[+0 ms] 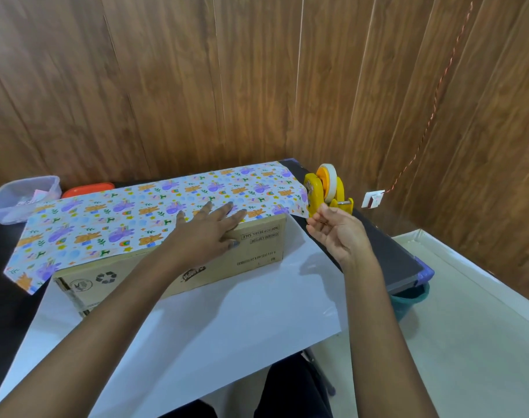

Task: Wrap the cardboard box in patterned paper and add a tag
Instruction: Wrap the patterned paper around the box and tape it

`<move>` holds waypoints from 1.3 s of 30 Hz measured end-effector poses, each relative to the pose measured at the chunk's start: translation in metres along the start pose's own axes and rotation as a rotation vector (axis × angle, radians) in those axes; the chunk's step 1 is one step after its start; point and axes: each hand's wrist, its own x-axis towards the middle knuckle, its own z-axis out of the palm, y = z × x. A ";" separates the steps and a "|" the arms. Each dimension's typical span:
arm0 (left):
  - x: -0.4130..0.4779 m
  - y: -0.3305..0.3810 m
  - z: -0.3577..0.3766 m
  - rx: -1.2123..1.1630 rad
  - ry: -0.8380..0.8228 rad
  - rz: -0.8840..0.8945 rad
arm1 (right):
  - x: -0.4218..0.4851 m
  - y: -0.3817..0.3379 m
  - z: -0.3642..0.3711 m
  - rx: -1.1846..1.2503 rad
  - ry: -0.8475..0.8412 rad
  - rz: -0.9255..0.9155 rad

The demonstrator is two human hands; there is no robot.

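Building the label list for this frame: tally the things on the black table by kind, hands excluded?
Brown cardboard box: 1
Sheet of patterned wrapping paper, white underneath: 1
Yellow tape dispenser with a roll: 1
Plastic containers: 2, a clear tub and an orange-red container partly hidden behind the paper
Total: 5

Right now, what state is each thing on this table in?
Cardboard box, lying lengthwise, near face still bare.
Patterned paper, folded over the box top, white underside spread toward the person.
Left hand, flat, pressing the paper onto the box.
Right hand, fingers curled beside the dispenser; whether they pinch tape is unclear.
Tape dispenser, upright, roll loaded.
Plastic tub, lidless, small items inside.
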 end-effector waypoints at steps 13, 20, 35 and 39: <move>-0.115 -0.100 0.008 0.004 0.150 -0.171 | -0.086 0.053 0.121 -0.540 -0.459 0.005; -0.140 -0.119 0.028 -0.080 0.418 -0.127 | -0.113 0.091 0.186 -0.757 -0.481 0.042; -0.139 -0.124 0.044 -0.100 0.608 -0.084 | -0.108 0.100 0.233 -1.270 -0.370 0.021; -0.139 -0.125 0.044 -0.125 0.611 -0.073 | -0.106 0.101 0.236 -1.356 -0.373 0.033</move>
